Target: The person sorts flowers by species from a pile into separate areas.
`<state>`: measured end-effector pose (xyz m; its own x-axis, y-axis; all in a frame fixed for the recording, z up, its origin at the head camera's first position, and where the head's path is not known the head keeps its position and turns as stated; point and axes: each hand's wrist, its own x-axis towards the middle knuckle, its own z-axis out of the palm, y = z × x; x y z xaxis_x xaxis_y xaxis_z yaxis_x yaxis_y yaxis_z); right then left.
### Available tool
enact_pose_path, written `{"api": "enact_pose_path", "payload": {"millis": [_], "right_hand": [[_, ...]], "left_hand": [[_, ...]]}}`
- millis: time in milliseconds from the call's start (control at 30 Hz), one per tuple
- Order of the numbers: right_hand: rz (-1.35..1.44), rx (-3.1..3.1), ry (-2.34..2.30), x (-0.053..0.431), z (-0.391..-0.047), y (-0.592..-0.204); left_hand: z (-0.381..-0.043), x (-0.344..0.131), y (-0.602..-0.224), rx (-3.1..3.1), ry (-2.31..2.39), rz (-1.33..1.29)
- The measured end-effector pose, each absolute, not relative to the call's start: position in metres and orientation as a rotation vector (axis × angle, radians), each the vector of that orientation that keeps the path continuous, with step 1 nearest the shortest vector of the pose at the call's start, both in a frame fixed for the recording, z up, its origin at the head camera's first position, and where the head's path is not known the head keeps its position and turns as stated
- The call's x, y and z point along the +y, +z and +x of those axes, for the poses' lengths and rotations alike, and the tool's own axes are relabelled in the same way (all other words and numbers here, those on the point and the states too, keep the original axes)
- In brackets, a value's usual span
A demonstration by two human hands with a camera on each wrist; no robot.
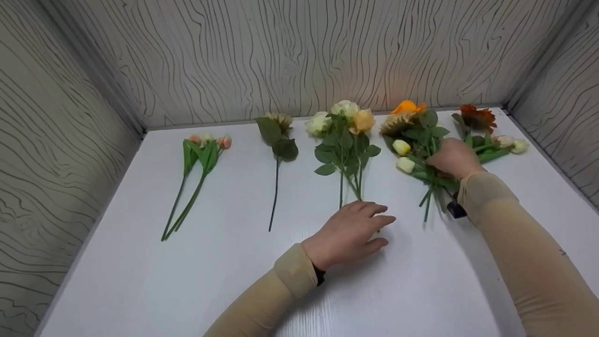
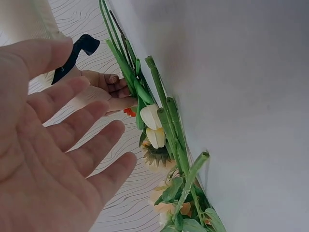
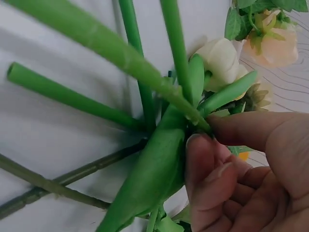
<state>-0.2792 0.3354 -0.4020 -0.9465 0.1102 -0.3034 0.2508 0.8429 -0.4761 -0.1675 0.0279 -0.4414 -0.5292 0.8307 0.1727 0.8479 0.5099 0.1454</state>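
At the right of the head view, my right hand reaches into a mixed bunch of flowers. Its thumb and fingers pinch a green flower stem in the right wrist view; other stems fan out around it. Pale tulip heads, an orange flower and a beige, sunflower-like head stick out left of and behind that hand. My left hand is spread palm down near the lower ends of the rose stems, holding nothing. Its spread fingers show large in the left wrist view.
On the white table lie pink tulips at left and a single beige flower with dark leaves. Cream and peach roses lie centrally. A rust-red flower and pale tulips lie far right. Patterned panels enclose the table.
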Motion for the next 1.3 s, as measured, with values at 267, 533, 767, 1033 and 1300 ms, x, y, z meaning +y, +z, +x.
{"api": "enact_pose_path", "payload": {"millis": [267, 533, 767, 1033, 1300], "right_hand": [[0.236, 2.779, -0.891, 0.357, -0.264, -0.391], [0.239, 2.717, -1.398, 0.364, -0.246, -0.391], [0.244, 2.55, -1.815, 0.317, -0.229, -0.393], [-0.104, 2.265, -2.155, 0.249, -0.216, -0.396], [-0.264, 2.205, -2.19, 0.223, -0.218, -0.41]], "left_hand": [[-0.169, 0.028, -0.439, -2.673, -0.37, -1.456], [-0.172, 0.021, -0.432, -2.713, -0.765, -1.282], [-0.175, 0.017, -0.426, -2.694, -1.487, -1.033], [-0.186, 0.013, -0.429, -2.643, -1.924, -0.838], [-0.194, 0.008, -0.435, -2.579, -2.154, -0.71]]}}
